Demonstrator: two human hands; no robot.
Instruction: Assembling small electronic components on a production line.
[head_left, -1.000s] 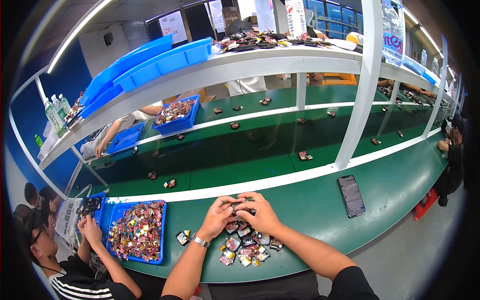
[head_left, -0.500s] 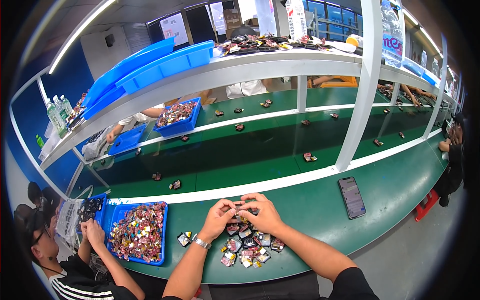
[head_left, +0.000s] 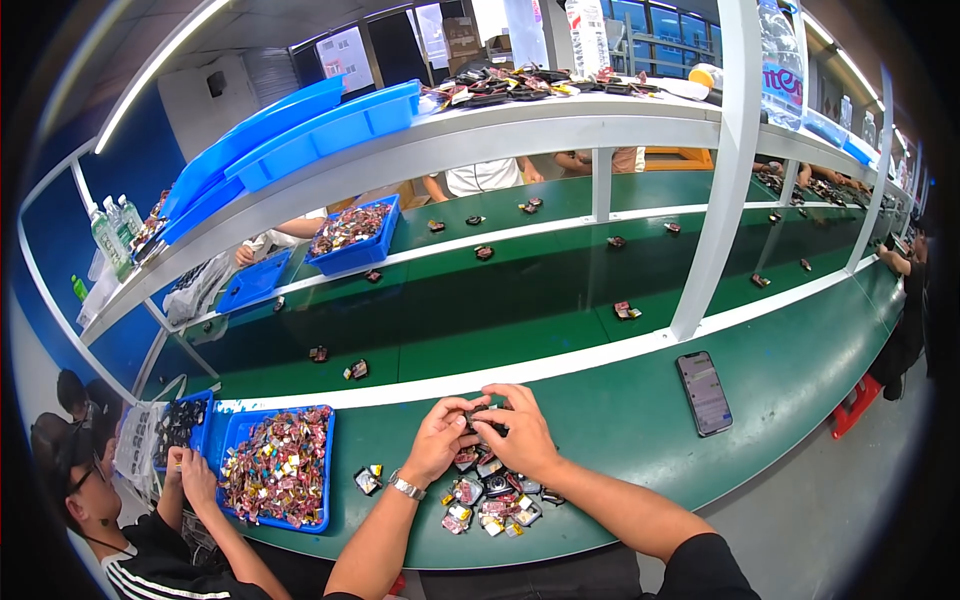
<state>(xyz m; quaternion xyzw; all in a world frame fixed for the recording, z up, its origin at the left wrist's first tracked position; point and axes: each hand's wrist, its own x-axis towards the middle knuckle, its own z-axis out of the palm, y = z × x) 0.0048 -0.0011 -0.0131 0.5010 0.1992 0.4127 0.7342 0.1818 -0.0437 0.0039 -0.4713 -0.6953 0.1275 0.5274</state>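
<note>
Both hands meet over the green work surface [head_left: 640, 430]: left hand [head_left: 440, 440] and right hand [head_left: 520, 435] pinch 1 small dark boxy part [head_left: 484, 414] between fingertips. Best kept low above the heap of small dark-and-red parts [head_left: 490, 498], grip square. It's mostly hidden, blackish.

Both hands meet bottom centre: left hand [head_left: 440, 440] and right hand [head_left: 522, 435] pinch a small dark part [head_left: 484, 413] above a parts pile [head_left: 490, 497] on the green tabletop [head_left: 620, 420].
</note>
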